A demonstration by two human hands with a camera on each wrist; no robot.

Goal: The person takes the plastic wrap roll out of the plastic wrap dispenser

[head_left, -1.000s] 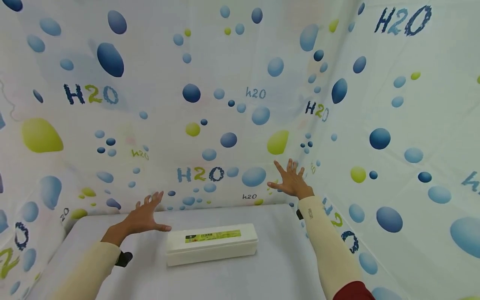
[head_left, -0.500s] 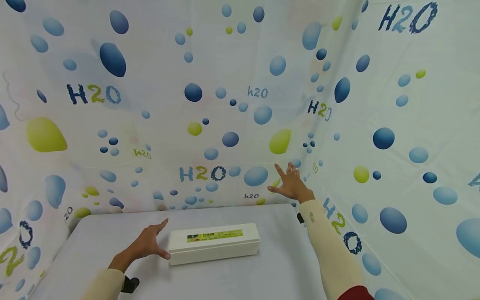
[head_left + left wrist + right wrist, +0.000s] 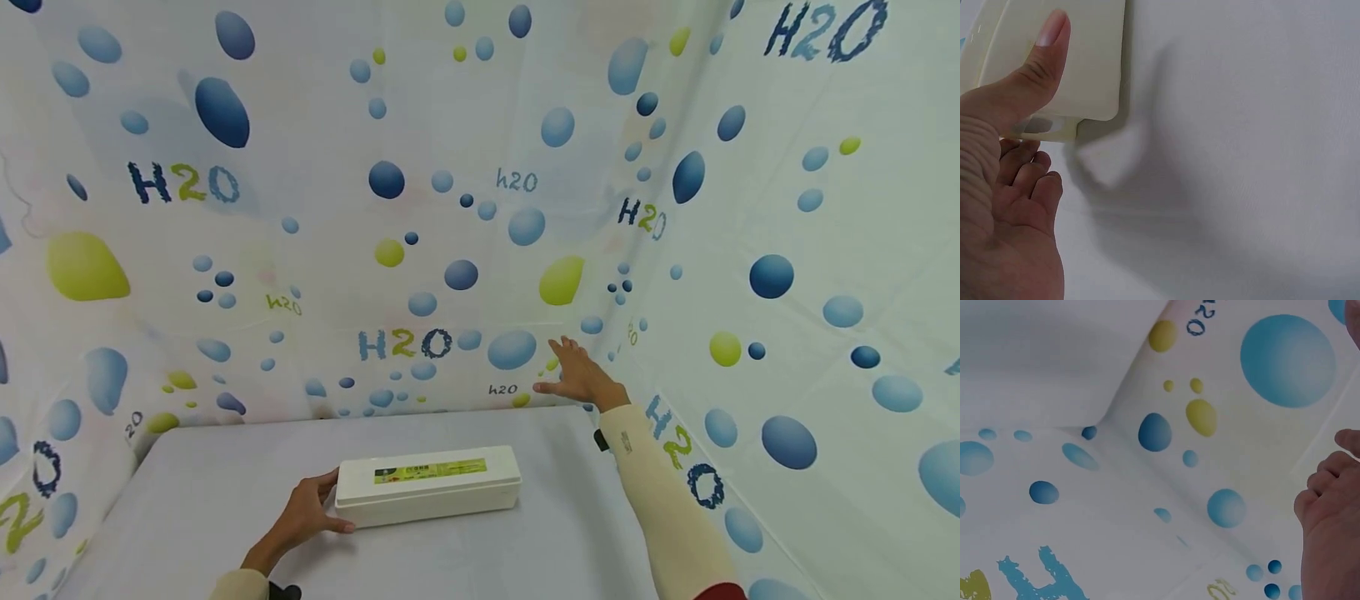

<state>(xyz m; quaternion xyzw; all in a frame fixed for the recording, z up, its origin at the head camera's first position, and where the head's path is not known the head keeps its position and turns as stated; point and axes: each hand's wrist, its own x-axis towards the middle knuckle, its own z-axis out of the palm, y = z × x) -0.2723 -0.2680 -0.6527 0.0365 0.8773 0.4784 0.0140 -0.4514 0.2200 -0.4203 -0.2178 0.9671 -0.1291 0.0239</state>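
Note:
A long white cling film box (image 3: 427, 492) with a green label (image 3: 430, 472) on its lid lies on the table in the head view. My left hand (image 3: 303, 512) grips its left end, thumb along the front and fingers round the back corner. In the left wrist view, the thumb of that hand (image 3: 1019, 181) lies against the white side of the box (image 3: 1091, 62), and the fingers go round its end. My right hand (image 3: 579, 377), fingers spread and holding nothing, hovers above the table's back right corner. Only part of the right hand (image 3: 1335, 512) shows in the right wrist view.
A white table (image 3: 450, 567) spreads under the box. Behind it and to the right hang white sheets (image 3: 465, 117) printed with blue and green drops and "H2O". The right sheet (image 3: 862, 467) runs close beside the right forearm.
My left hand has come down from above the table to the box's left end and taken hold of it. The right hand has lowered slightly, its fingers less spread. The box stays in place.

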